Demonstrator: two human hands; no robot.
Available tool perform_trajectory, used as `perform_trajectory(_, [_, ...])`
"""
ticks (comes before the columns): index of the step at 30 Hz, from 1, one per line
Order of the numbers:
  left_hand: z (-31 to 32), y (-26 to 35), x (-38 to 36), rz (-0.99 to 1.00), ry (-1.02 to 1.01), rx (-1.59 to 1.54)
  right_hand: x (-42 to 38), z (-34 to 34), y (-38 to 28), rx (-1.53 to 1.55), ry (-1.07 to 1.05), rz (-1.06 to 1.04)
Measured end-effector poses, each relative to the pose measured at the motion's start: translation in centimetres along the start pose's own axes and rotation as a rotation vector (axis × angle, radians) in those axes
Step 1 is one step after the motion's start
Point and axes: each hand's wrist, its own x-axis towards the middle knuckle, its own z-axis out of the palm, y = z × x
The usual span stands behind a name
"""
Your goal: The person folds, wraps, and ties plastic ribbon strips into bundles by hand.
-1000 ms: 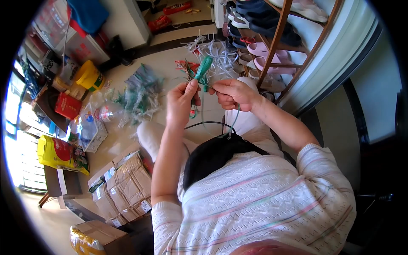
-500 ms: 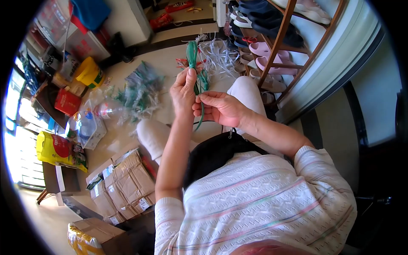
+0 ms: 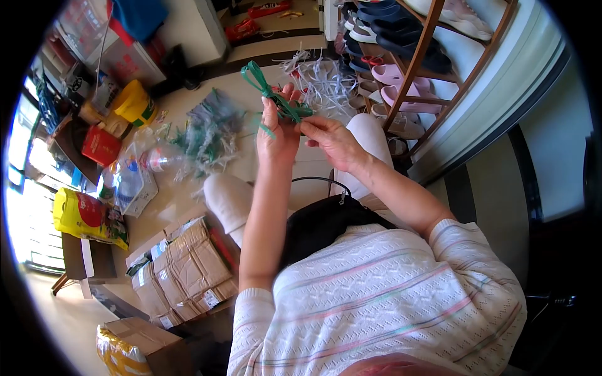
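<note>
A bundle of green plastic strap (image 3: 268, 92), with a loop sticking up at its top, lies slantwise across my left hand (image 3: 278, 143). The left thumb presses on it, and the other fingers are behind it, partly hidden. A short green end hangs by the thumb. My right hand (image 3: 337, 143) is beside it, thumb and forefinger pinched at the bundle's lower right end. Beyond the hands, a heap of white strips (image 3: 323, 81) lies on the floor. Farther left is a pile of grey and green plastic scraps (image 3: 210, 135).
A wooden shoe rack (image 3: 417, 62) stands at the right with several shoes. To the left are a yellow bucket (image 3: 135, 105), a red box (image 3: 101, 146), a clear bin with bottles (image 3: 133, 191) and a yellow bag (image 3: 88, 216). Flattened cardboard (image 3: 185, 269) lies at lower left.
The green bundle has tipped from upright to slanting left across my left hand, whose palm has turned upward. My right hand has moved slightly up and right, and the long hanging end is out of sight.
</note>
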Motion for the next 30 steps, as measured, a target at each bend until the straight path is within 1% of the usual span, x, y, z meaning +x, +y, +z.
perform_trajectory(2, [-0.2,0.0,0.1,-0.002,-0.024,-0.008,0.4,-0.3,0.2,-0.081,-0.018,-0.043])
perform_trajectory(5, [-0.4,0.2,0.3,0.005,-0.037,0.004,0.6,-0.2,-0.4,-0.094,-0.085,-0.094])
perform_trajectory(8, [-0.3,0.5,0.2,0.017,-0.06,0.001,1.1,-1.2,-0.3,0.043,-0.115,0.047])
perform_trajectory(13, [-0.3,0.9,0.1,-0.014,-0.063,0.054,1.1,-1.1,-1.5,0.17,-0.083,0.156])
perform_trajectory(16, [0.2,0.3,-0.1,0.065,-0.024,0.15,1.0,-1.3,-1.3,0.212,-0.064,0.199])
perform_trajectory(17, [0.4,0.5,-0.4,0.038,-0.022,0.158,1.0,-1.4,-1.2,0.226,-0.058,0.211])
perform_trajectory(19, [1.1,1.1,-0.9,-0.019,-0.018,0.176,1.0,-1.7,-1.0,0.304,-0.08,0.178])
perform_trajectory(22, [0.1,0.6,-0.2,-0.011,-0.116,0.063,1.3,-1.9,-0.8,0.361,-0.104,0.134])
perform_trajectory(23, [-0.1,0.5,-0.2,-0.007,-0.099,0.051,1.5,-1.8,-0.7,0.368,-0.112,0.12])
perform_trajectory(25, [0.6,0.6,-0.3,0.003,-0.067,0.028,1.4,-1.5,-1.0,0.35,-0.045,0.127])
perform_trajectory(28, [0.3,0.7,-0.3,-0.05,-0.139,0.048,1.6,-1.3,-1.1,0.345,0.022,0.138])
perform_trajectory(30, [0.1,0.5,-0.2,-0.067,-0.069,0.032,1.8,-1.3,-1.1,0.321,0.057,0.139])
